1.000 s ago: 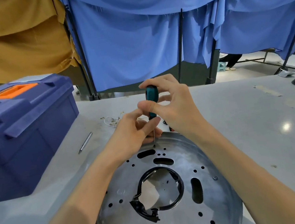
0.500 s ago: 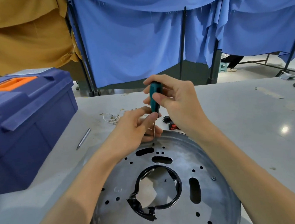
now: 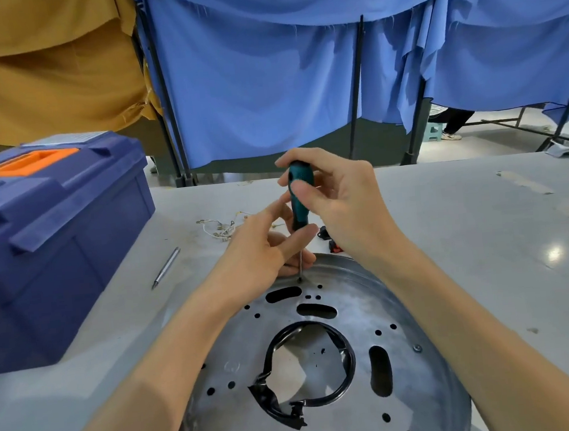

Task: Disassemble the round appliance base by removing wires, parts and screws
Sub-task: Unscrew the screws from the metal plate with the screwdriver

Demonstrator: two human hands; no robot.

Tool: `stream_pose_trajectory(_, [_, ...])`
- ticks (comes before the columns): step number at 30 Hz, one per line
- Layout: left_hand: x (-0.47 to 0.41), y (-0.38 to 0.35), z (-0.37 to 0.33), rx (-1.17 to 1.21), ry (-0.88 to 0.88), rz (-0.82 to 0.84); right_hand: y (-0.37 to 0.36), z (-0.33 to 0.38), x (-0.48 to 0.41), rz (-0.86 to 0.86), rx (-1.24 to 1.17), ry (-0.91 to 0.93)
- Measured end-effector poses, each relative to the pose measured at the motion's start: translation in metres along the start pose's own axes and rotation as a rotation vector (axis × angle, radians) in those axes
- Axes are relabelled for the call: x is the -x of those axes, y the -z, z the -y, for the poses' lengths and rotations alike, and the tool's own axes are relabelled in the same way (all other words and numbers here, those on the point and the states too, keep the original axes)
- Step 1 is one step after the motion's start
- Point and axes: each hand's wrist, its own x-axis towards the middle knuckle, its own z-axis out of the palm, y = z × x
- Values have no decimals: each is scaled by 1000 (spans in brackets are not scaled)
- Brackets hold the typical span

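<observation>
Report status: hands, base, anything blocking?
Right hand grips teal-handled screwdriver; left hand pinches shaft. Tip on screw, far edge of round silver metal base. Black ring clear.

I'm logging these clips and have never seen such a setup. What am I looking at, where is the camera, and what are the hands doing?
No machine here: a person works with bare hands, and the single camera sits on their head, looking down over both forearms. On the grey table lies a round metal base full of holes, with a black ring around its middle opening. The right hand grips the teal handle of a screwdriver, held upright with its tip on the base's far part. The left hand pinches the thin shaft to steady it. A blue toolbox stands at the left; loose wires, a metal rod and small black parts lie nearby.
</observation>
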Motion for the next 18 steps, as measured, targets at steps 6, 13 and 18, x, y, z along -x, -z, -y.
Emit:
stream_pose_trajectory(6, [1, -1, 2, -31, -18, -9, 1, 2, -1, -44, 57, 14])
stream_pose_trajectory(13, [2, -5, -2, -41, -31, -40, 2, 1, -1, 25, -18, -10])
stream_pose_trajectory(18, [2, -3, -2, -92, -27, -57, 0, 1, 0, -13, 72, 38])
